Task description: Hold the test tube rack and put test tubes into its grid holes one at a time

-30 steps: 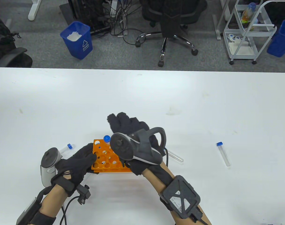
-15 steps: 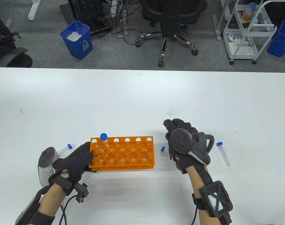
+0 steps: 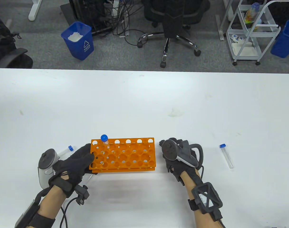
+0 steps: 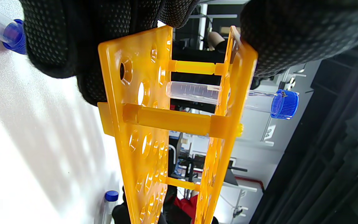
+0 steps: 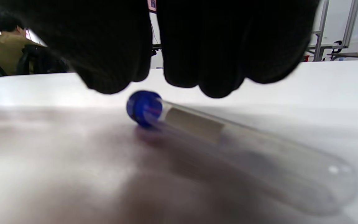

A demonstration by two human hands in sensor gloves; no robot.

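Observation:
The orange rack (image 3: 125, 155) lies on the table. My left hand (image 3: 88, 158) grips its left end, fingers on the top and bottom plates (image 4: 179, 118). One blue-capped tube (image 3: 104, 138) stands in a far-left hole; it also shows in the left wrist view (image 4: 259, 104). My right hand (image 3: 167, 155) hovers low just right of the rack, over a tube lying on the table. The right wrist view shows this tube (image 5: 228, 140) with my fingertips (image 5: 216, 81) hanging just above it, spread and not gripping.
Another blue-capped tube (image 3: 226, 156) lies further right. One more tube (image 3: 67, 149) lies by my left hand's tracker. The table's far edge (image 3: 144, 69) borders a floor with a blue bin (image 3: 79, 40) and a chair.
My right hand left the tube standing in the rack, swung right, then came down low over the tube lying beside the rack. The left hand kept its grip; the rack barely shifted.

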